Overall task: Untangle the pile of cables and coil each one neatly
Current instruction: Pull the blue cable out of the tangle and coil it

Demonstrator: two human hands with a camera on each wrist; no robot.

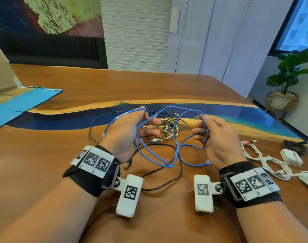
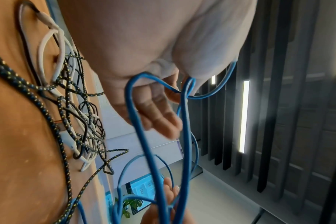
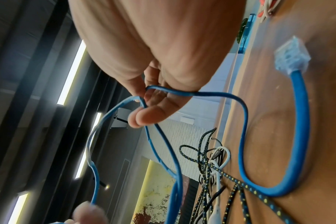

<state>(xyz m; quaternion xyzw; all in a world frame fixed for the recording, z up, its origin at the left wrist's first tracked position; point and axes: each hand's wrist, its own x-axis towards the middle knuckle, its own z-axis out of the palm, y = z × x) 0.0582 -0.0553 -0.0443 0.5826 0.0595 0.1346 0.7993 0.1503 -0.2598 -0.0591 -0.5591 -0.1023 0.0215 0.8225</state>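
Note:
A blue network cable hangs in several loose loops between my two hands above the wooden table. My left hand holds loops between thumb and fingers; the left wrist view shows the blue cable draped over the palm of the left hand. My right hand pinches a strand, and the right wrist view shows thumb and forefinger of the right hand closed on the blue cable. Its clear plugs lie on the table. Behind it lies a tangled pile of black braided and white cables.
A black braided cable with a USB plug trails toward me under the loops. At the right lie bundled white cables, a white charger and a black item. A blue mat lies at the far left.

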